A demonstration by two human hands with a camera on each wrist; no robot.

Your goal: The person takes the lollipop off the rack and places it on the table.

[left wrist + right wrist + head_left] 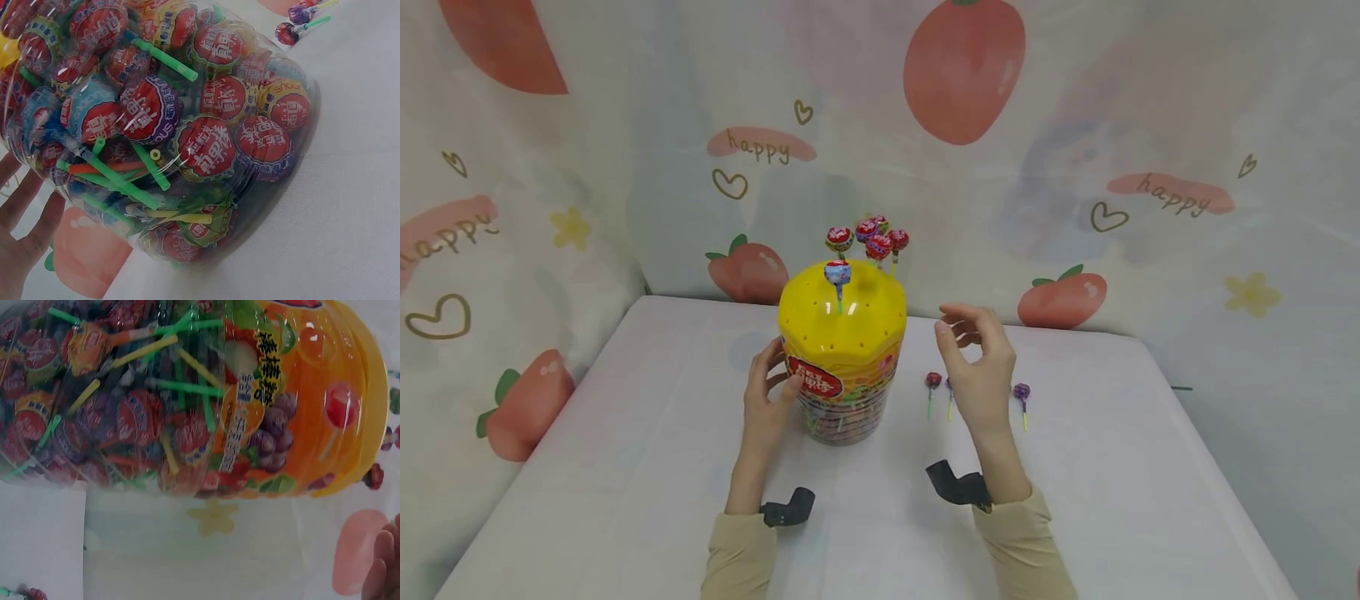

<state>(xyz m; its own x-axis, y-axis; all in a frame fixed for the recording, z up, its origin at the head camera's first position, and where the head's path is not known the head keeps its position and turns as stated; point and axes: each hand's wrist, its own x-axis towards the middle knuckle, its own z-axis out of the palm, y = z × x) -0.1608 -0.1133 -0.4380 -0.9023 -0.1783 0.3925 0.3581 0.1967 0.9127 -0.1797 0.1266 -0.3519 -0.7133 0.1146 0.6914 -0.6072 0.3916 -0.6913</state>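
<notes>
Here on the white table [647,492] stands the big clear candy jar [844,421], upright, a little left of centre, packed with wrapped lollipops under its orange label and topped by a yellow lid [850,329]. The left hand [766,417] has it from the left side, fingers spread and curved round the wall, thumb across on the near side by the red label patch. And the right hand [981,367], up in the air to the right of the jar, well apart from it, fingers bent, thumb standing off from them with a clear gap, nothing in its hold! Up on the lid, a blue-wrapped lollipop [837,273] stands on its stick near the middle, while a cluster of red-topped lollipops [878,247] crowds the far side. Down on the table to the right, a red lollipop [933,380] lies with its green stick toward the near side, a purple lollipop [1022,390] lies farther right, and between them another lollipop [950,385] shows partly, the right hand covering the rest. Behind it all hangs the strawberry-print backdrop [895,183].
</notes>
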